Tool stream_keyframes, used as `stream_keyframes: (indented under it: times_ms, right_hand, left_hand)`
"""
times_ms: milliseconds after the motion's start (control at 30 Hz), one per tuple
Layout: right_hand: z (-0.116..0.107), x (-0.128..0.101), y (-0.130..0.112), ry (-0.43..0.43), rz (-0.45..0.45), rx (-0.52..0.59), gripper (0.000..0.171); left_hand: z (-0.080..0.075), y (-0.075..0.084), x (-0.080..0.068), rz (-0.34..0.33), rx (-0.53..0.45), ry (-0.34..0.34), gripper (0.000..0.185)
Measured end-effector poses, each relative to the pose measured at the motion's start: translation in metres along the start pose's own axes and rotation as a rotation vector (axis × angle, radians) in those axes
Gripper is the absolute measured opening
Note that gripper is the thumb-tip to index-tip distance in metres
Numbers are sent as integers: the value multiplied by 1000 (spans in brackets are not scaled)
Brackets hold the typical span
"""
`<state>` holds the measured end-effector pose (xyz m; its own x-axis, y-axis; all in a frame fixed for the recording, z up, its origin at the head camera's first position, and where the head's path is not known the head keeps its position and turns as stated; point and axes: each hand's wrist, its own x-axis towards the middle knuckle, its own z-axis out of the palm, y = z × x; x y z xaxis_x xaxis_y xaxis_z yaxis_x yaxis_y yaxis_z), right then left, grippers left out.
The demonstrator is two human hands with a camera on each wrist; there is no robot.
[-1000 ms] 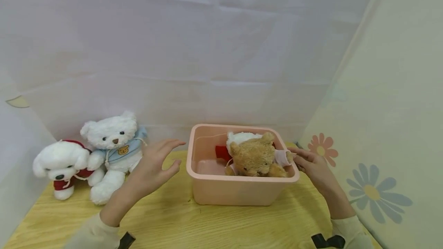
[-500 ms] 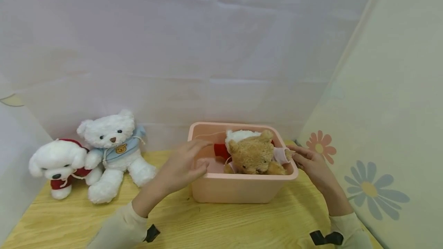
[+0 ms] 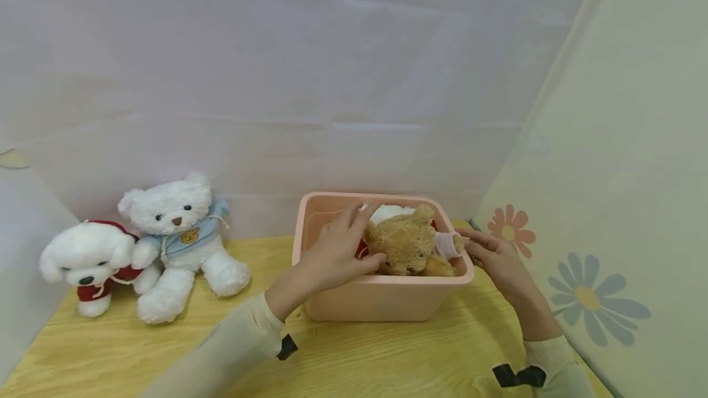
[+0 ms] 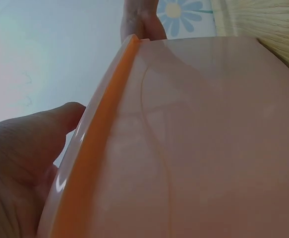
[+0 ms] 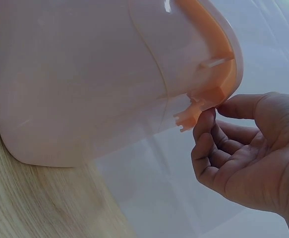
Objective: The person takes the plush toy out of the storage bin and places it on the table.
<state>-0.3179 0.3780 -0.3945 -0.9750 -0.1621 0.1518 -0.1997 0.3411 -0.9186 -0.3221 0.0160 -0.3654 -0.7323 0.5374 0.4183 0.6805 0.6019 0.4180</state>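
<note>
A pink plastic bin (image 3: 376,300) stands on the wooden table. In it lie a brown teddy bear (image 3: 406,241) and, behind that, a white plush toy (image 3: 391,212), mostly hidden. My left hand (image 3: 337,250) reaches over the bin's left part, fingers spread, thumb by the bear's face; whether it touches the bear I cannot tell. The left wrist view shows this hand (image 4: 25,158) beyond the rim, its fingertips hidden. At the bin's right end my right hand (image 3: 503,266) pinches the rim between thumb and curled fingers, which the right wrist view shows closely (image 5: 253,148).
On the table's left sit a white teddy bear (image 3: 190,244) in a blue top and a white plush dog (image 3: 91,263) in red, side by side. A pale cloth wall (image 3: 265,158) rises behind the table. The right-hand wall (image 3: 608,201) carries printed flowers.
My left hand has moved right, from beside the bin to over its inside and up to the brown bear. My right hand stays at the rim.
</note>
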Motion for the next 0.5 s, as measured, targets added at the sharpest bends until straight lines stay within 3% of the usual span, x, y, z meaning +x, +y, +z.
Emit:
stream_keyframes:
  times_ms: [233,500]
  right_hand:
    - [-3,-1,1,4,-13,-32,50]
    - [-1,2,2,14,-3,-41,52]
  left_hand:
    - [10,13,17,-57,-69,-140,105]
    - [10,13,25,-93,-99,-241,98]
